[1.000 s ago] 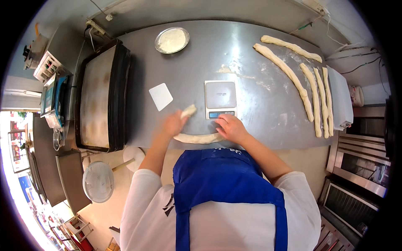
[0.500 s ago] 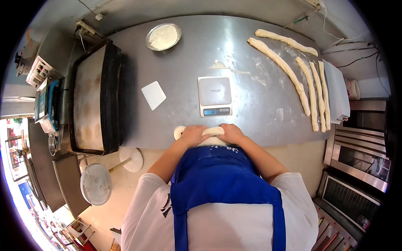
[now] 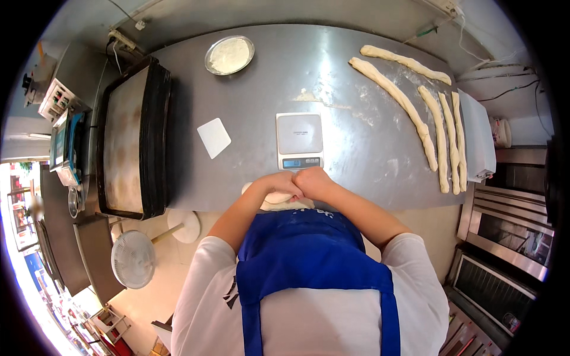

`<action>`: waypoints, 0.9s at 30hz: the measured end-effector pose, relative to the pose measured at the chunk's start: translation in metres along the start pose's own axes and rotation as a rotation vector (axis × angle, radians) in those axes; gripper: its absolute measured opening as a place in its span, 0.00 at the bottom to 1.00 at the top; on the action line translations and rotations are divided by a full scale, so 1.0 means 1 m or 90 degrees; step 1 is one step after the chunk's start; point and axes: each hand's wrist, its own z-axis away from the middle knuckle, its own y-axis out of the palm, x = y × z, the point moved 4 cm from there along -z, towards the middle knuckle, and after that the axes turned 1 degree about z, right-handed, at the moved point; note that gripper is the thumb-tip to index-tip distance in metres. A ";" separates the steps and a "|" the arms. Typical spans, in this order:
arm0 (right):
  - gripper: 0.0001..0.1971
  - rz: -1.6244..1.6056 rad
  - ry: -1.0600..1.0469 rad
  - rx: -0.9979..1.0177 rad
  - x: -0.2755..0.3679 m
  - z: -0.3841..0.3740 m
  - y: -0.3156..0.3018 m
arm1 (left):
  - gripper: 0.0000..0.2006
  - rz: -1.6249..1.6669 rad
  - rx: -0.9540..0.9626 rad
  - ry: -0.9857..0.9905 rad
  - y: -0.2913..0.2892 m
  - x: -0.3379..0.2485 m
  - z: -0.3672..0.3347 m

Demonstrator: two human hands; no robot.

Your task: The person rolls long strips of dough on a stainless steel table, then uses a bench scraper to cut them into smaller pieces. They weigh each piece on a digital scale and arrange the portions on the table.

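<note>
A: L hand, what's it on?
B: Over the dough, touching it. Fingers bent, aimed twd my R. Palm side's hidden, so can't tell if I've pinched it or just covered it.
A: R hand?
B: Curled in, knuckles up, no wide gap visible. It meets my L fingers. Underside's hidden, can't tell if there's dough in it.
A: Dough pos?
B: On the table, near edge, btwn my hands & apron. Looks doubled over; one end pokes out L of my L wrist.
A: Nearby?
B: Scale just past both hands. Scraper lies flat, up-L of L hand, apart. Five strips far R, well apart from R hand.
</note>
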 end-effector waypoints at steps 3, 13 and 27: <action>0.10 0.063 -0.016 0.019 -0.010 -0.007 0.005 | 0.14 -0.107 -0.075 -0.064 0.003 0.004 -0.022; 0.09 -0.231 -0.181 -0.039 0.014 0.029 -0.012 | 0.15 -0.625 -0.279 -0.150 0.026 0.007 -0.007; 0.34 -0.004 0.051 -0.252 -0.216 -0.004 -0.031 | 0.28 -0.485 -0.582 0.015 0.029 0.036 0.041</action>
